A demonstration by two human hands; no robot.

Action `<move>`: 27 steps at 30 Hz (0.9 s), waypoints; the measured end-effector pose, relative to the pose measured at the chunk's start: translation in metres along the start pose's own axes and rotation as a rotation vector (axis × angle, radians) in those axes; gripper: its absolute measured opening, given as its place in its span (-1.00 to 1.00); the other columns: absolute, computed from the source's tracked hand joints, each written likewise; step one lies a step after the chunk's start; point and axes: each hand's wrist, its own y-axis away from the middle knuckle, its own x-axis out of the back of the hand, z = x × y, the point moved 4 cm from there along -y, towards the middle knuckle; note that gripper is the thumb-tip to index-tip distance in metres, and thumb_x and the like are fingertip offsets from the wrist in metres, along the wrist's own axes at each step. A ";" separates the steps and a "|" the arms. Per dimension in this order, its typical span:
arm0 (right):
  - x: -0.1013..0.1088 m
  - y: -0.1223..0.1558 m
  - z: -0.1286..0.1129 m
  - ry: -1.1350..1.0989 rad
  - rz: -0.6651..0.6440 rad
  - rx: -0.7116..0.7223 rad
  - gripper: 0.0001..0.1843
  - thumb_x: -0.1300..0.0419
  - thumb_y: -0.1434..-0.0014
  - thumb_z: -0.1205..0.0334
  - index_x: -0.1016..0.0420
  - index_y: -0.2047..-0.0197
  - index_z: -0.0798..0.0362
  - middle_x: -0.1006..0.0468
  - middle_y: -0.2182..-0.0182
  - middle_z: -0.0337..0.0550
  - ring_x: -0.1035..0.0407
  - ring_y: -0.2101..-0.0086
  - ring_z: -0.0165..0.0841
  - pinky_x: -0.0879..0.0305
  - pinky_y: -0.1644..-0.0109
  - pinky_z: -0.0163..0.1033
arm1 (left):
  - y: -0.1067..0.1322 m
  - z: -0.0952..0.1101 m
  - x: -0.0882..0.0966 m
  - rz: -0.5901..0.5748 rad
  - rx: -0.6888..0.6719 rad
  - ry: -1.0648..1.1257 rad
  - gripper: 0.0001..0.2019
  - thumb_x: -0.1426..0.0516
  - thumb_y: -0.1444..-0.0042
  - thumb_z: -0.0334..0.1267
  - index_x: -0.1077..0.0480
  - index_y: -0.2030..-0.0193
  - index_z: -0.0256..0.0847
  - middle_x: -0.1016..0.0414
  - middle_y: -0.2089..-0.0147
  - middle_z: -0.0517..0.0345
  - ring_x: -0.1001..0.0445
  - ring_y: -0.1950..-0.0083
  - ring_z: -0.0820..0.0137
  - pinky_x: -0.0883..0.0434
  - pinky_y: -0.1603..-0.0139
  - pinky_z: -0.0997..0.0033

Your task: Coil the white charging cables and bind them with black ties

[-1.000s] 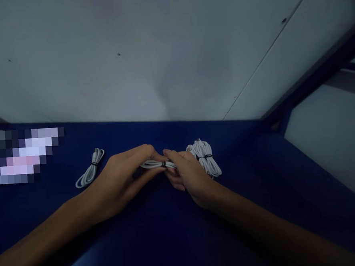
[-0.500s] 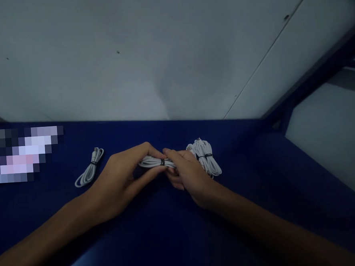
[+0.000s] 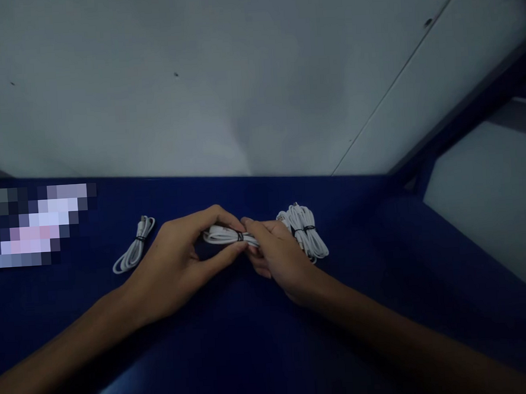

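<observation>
Between my two hands is a coiled white cable (image 3: 223,235) with a black tie around its middle. My left hand (image 3: 188,252) pinches it near the tie with thumb and finger. My right hand (image 3: 277,252) grips its right end, and the fingers hide that end. Left of my left hand, another bundled white cable (image 3: 135,246) with a black tie lies on the blue table (image 3: 236,341). Just behind my right hand lies a small pile of tied white cables (image 3: 308,231), partly covered by that hand.
A pale wall panel (image 3: 150,109) rises behind the table's far edge. On the right a dark blue frame bar (image 3: 458,122) slants upward. A pixelated bright patch (image 3: 46,225) covers something at the far left.
Both hands keep hold of the same cable, which has tilted slightly. The view has shifted a little; the other cables lie where they were.
</observation>
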 end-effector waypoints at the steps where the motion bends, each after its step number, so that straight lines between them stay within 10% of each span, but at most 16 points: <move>1: 0.001 0.000 0.000 0.025 0.009 0.027 -0.40 -0.11 -0.57 0.00 -0.24 0.54 -0.02 -0.08 0.67 -0.43 0.09 0.65 -0.50 0.13 0.56 -0.32 | 0.000 0.000 0.000 0.004 0.010 0.001 -0.79 -0.37 -0.39 -0.07 -0.61 -0.07 -0.05 -0.74 0.07 0.22 -0.69 0.12 0.30 -0.55 0.19 0.36; 12: 0.003 0.009 -0.012 0.323 0.106 0.354 -0.40 -0.04 -0.61 0.02 -0.25 0.52 -0.01 -0.22 0.59 -0.34 -0.09 0.54 -0.43 0.01 0.44 -0.23 | -0.001 0.001 0.000 0.003 0.073 0.124 -0.81 -0.40 -0.36 -0.05 -0.64 0.03 -0.06 -0.74 0.19 0.28 -0.67 0.25 0.41 -0.54 0.26 0.47; 27: 0.002 0.013 -0.017 0.376 0.142 0.440 -0.42 -0.03 -0.63 0.04 -0.24 0.49 -0.02 -0.22 0.58 -0.36 -0.10 0.55 -0.43 -0.03 0.46 -0.21 | -0.004 0.001 0.004 0.017 0.081 0.067 -0.82 -0.43 -0.31 -0.10 -0.66 0.02 -0.03 -0.73 0.19 0.30 -0.65 0.26 0.39 -0.49 0.29 0.46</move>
